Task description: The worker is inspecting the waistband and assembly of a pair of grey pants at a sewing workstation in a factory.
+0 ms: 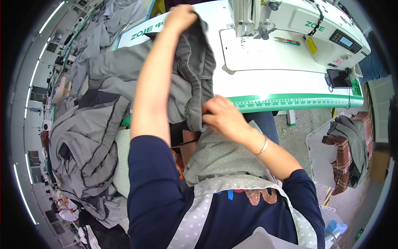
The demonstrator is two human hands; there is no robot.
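Gripping one grey garment (195,74): left hand (179,17), right hand (219,114).

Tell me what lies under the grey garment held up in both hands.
Under the grey garment lie more grey fabric and the white table with its green ruler strip. The left hand and right hand grip it; the table beneath the folds is hidden.

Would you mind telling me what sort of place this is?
Most likely a garment factory sewing floor: an industrial sewing machine on a white table, heaps of grey garments, and both hands working a grey piece.
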